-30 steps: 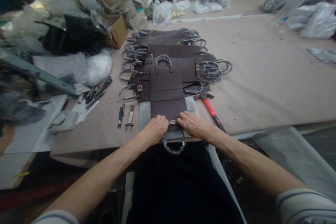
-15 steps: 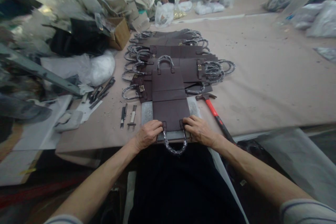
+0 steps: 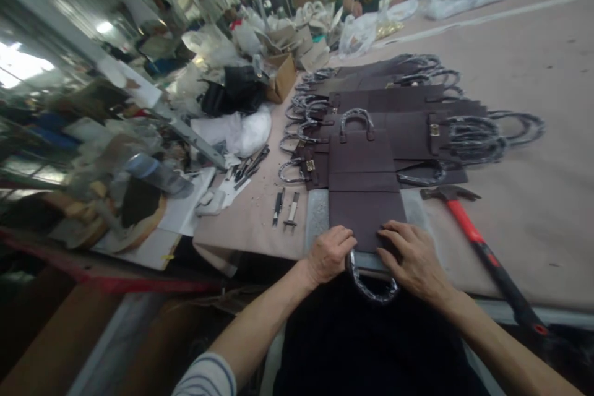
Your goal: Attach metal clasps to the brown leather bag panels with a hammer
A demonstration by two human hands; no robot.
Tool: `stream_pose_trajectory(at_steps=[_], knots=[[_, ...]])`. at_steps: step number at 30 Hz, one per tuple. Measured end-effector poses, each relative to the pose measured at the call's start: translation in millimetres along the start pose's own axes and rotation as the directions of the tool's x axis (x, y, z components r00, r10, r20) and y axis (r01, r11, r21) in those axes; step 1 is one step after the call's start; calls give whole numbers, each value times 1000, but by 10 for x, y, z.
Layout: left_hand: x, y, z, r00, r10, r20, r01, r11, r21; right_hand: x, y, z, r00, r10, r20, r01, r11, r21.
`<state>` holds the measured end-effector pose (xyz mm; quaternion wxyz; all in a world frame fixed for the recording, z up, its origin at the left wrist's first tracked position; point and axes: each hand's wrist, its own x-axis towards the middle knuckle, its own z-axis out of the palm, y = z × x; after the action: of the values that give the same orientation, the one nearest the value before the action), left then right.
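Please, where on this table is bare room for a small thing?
The widest bare patch of the table lies right of the hammer, nearer than the wrapped handles. A smaller one lies left of the small dark tool, nearer than the tool heap. Crowded: around the left hand, right hand and brown panel, and beyond, over the stacked panels.

Head cam, fwd/down, near tbl (image 3: 533, 210)

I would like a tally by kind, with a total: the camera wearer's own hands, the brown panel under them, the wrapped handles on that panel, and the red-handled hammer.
Own hands: 2 (left hand, right hand)
Brown panel: 1
Wrapped handles on it: 2 (far handle, near handle)
Red-handled hammer: 1
Total: 6
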<state>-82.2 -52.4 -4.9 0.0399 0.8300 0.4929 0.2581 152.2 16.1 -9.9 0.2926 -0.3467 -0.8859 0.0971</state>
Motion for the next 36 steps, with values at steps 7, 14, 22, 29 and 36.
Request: stream_pose_trajectory(at_steps=[7, 14, 22, 29, 36], knots=[[-300, -303, -213, 893, -344, -291, 342, 938, -57, -12, 42, 7, 999, -27, -19, 27, 1000, 12], [-351, -998, -946, 314, -938, -149, 946, 294, 139, 21, -6, 3, 1000, 1, -20, -1, 1000, 10], [-257, -1188, -983, 246, -969, -1, 944, 239, 226, 24, -15, 3, 999, 30, 11, -30, 999, 30], [-247, -1386, -1034, 154, -974, 167, 955, 190, 228, 19, 0, 19, 1000, -1, 3, 1, 1000, -6], [-264, -1481, -1128, 98, -976, 196, 972, 136, 189, 20, 32, 52, 1000, -9, -2, 9, 1000, 1]])
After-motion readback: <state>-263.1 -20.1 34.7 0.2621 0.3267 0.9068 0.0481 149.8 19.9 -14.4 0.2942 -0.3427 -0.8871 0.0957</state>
